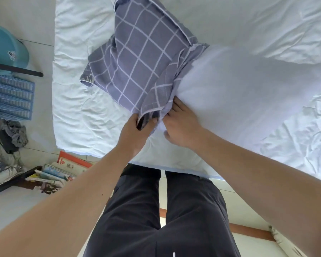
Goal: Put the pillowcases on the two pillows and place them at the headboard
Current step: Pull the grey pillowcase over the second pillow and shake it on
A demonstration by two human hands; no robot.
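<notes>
A white pillow (239,93) lies across the white bed sheet (85,101), its left end inside a grey pillowcase (137,60) with a white grid pattern. My left hand (135,134) is shut on the near corner of the pillowcase's open edge. My right hand (182,127) presses on the pillow's near corner right beside that opening, fingers tucked toward the fabric. Most of the pillow is bare and outside the case. I see only this one pillow and one pillowcase.
The bed's near edge (174,167) runs just in front of my legs. On the floor to the left are a teal basin (6,47), a blue slatted rack (11,97), a pile of clothes (9,136) and several magazines (63,171).
</notes>
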